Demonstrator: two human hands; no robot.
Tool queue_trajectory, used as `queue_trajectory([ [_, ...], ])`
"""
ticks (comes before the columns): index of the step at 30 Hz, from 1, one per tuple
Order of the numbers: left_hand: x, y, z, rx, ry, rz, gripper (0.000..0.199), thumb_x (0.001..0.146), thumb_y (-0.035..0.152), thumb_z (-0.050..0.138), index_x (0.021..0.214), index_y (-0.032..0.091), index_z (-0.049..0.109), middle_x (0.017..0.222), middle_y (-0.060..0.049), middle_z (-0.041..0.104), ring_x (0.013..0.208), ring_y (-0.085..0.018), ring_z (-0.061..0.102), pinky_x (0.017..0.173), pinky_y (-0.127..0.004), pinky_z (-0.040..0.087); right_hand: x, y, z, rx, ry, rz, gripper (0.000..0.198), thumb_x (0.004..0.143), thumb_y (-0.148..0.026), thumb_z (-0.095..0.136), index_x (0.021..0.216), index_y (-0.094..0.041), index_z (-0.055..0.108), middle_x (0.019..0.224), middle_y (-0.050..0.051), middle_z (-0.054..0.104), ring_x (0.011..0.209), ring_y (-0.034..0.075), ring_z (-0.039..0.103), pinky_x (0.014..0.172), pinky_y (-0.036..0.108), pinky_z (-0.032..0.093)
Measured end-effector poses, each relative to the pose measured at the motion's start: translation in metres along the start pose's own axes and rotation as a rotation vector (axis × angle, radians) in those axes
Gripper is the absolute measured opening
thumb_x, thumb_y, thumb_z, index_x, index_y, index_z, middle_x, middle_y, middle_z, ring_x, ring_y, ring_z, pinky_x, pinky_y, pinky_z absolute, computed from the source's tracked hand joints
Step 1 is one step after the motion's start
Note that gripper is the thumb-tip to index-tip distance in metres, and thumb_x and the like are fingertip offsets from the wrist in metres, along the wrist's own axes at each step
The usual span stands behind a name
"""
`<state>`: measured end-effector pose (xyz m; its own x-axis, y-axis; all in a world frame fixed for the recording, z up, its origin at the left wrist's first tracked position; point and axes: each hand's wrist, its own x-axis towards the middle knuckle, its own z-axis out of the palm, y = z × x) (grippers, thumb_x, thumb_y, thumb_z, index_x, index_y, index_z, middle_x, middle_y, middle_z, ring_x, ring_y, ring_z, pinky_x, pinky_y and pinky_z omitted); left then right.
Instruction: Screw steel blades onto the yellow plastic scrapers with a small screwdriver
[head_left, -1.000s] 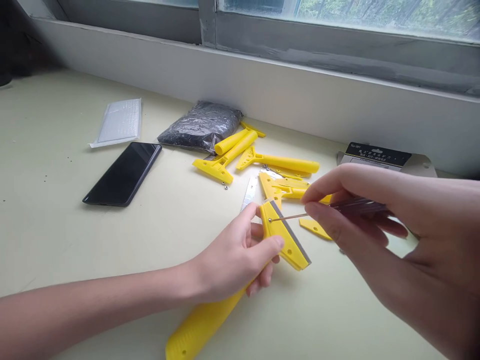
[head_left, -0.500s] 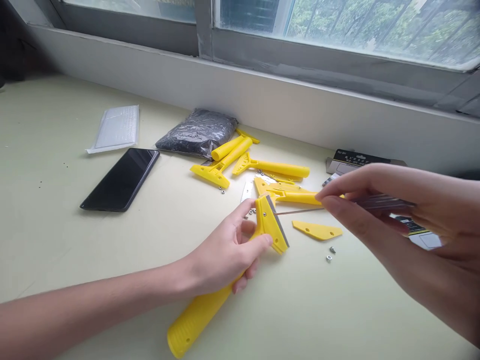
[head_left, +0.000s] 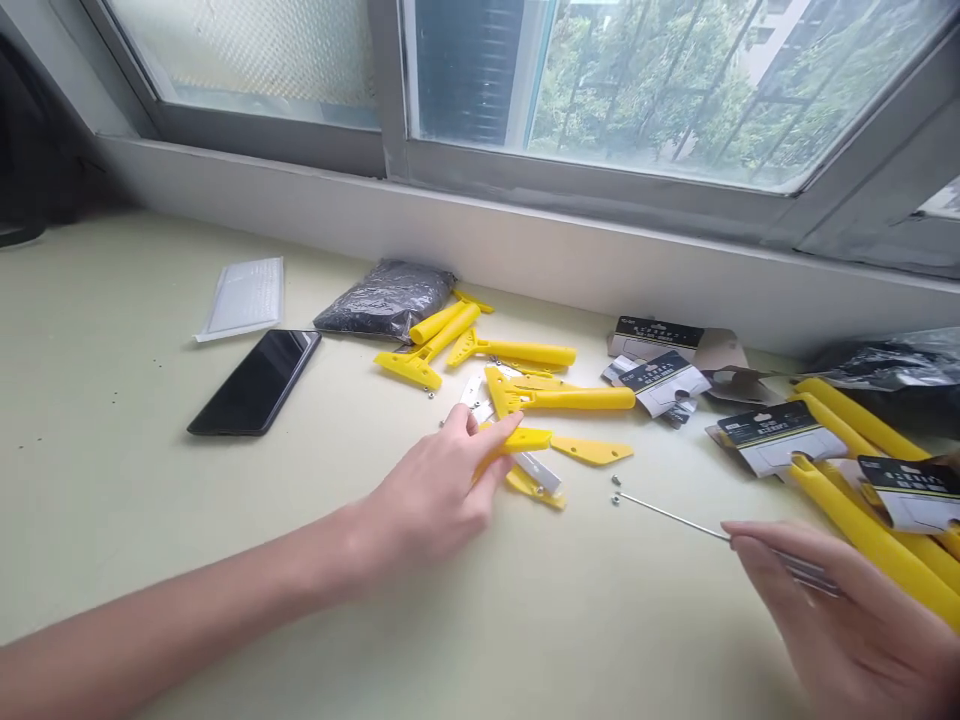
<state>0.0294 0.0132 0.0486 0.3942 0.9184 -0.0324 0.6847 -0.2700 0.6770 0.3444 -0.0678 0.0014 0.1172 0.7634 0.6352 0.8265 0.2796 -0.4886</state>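
My left hand is closed, thumb and forefinger around a yellow scraper part low over the table. Its far end is hidden by my fingers. Just beneath lie a metal blade and another yellow piece. My right hand grips a thin screwdriver by its clear handle. The tip points left, at or very near a small nut, with a small screw beside it. A flat yellow cover plate with two holes rests between the hands.
Yellow scrapers and loose blades lie beyond my left hand. A black phone, a white wrapped packet and a dark plastic bag are at left and back. Carded packages and yellow handles crowd the right.
The view has tilted up and right. The scraper's long handle no longer shows below my left hand. My right hand has drawn the screwdriver back from the scraper and down to the small hardware.
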Motion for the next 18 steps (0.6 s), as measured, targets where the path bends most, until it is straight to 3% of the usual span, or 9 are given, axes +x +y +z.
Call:
queue_trajectory([
  [3, -0.002, 0.006, 0.002, 0.193, -0.006, -0.015, 0.052, 0.101, 0.042, 0.035, 0.15, 0.029, 0.047, 0.104, -0.007, 0.048, 0.065, -0.015, 0.053, 0.067, -0.031, 0.049, -0.004, -0.001, 0.002, 0.028, -0.092, -0.112, 0.018, 0.087, -0.027, 0.069, 0.103, -0.034, 0.071, 0.089, 0.002, 0.074, 0.076, 0.025, 0.073, 0.064, 0.035, 0.062],
  [6, -0.005, 0.009, 0.006, 0.347, 0.032, -0.017, 0.053, 0.102, 0.041, 0.034, 0.152, 0.026, 0.044, 0.109, -0.01, 0.048, 0.064, -0.016, 0.056, 0.063, -0.032, 0.05, -0.003, -0.006, 0.005, 0.104, -0.135, -0.128, 0.019, 0.09, -0.022, 0.067, 0.106, -0.031, 0.069, 0.087, 0.002, 0.072, 0.078, 0.022, 0.072, 0.058, 0.03, 0.058],
  [9, -0.008, 0.008, 0.011, 0.49, 0.112, -0.013, 0.053, 0.102, 0.037, 0.035, 0.153, 0.023, 0.042, 0.119, -0.015, 0.05, 0.084, -0.024, 0.064, 0.062, -0.032, 0.053, -0.004, -0.017, 0.007, 0.173, -0.199, -0.151, 0.022, 0.091, -0.015, 0.065, 0.107, -0.029, 0.07, 0.09, 0.003, 0.07, 0.074, 0.019, 0.07, 0.059, 0.027, 0.057],
  [12, -0.011, 0.002, 0.018, 0.641, 0.229, 0.044, 0.053, 0.102, 0.033, 0.039, 0.152, 0.017, 0.043, 0.136, -0.023, 0.048, 0.115, -0.036, 0.059, 0.077, -0.043, 0.056, -0.005, -0.032, 0.013, 0.227, -0.272, -0.197, 0.029, 0.092, -0.01, 0.061, 0.114, -0.027, 0.071, 0.09, 0.004, 0.068, 0.067, 0.014, 0.066, 0.056, 0.024, 0.053],
  [14, -0.012, -0.002, 0.023, 0.709, 0.323, 0.124, 0.053, 0.1, 0.033, 0.043, 0.15, 0.015, 0.045, 0.147, -0.026, 0.042, 0.127, -0.04, 0.051, 0.09, -0.053, 0.052, -0.005, -0.042, 0.02, 0.265, -0.288, -0.211, 0.034, 0.093, -0.008, 0.059, 0.119, -0.025, 0.07, 0.086, 0.003, 0.066, 0.063, 0.012, 0.062, 0.054, 0.023, 0.05],
  [16, -0.013, -0.005, 0.027, 0.72, 0.364, 0.239, 0.052, 0.099, 0.031, 0.046, 0.149, 0.016, 0.046, 0.154, -0.025, 0.037, 0.136, -0.041, 0.044, 0.101, -0.058, 0.044, -0.004, -0.048, 0.026, 0.31, -0.295, -0.21, 0.036, 0.094, -0.006, 0.057, 0.123, -0.024, 0.07, 0.081, 0.003, 0.062, 0.061, 0.011, 0.058, 0.052, 0.023, 0.047],
  [18, -0.013, -0.007, 0.032, 0.69, 0.32, 0.353, 0.048, 0.099, 0.027, 0.046, 0.146, 0.018, 0.05, 0.156, -0.021, 0.039, 0.142, -0.037, 0.039, 0.109, -0.059, 0.037, -0.003, -0.05, 0.03, 0.358, -0.314, -0.213, 0.038, 0.095, -0.005, 0.056, 0.125, -0.023, 0.068, 0.079, 0.003, 0.06, 0.061, 0.011, 0.056, 0.053, 0.023, 0.046],
])
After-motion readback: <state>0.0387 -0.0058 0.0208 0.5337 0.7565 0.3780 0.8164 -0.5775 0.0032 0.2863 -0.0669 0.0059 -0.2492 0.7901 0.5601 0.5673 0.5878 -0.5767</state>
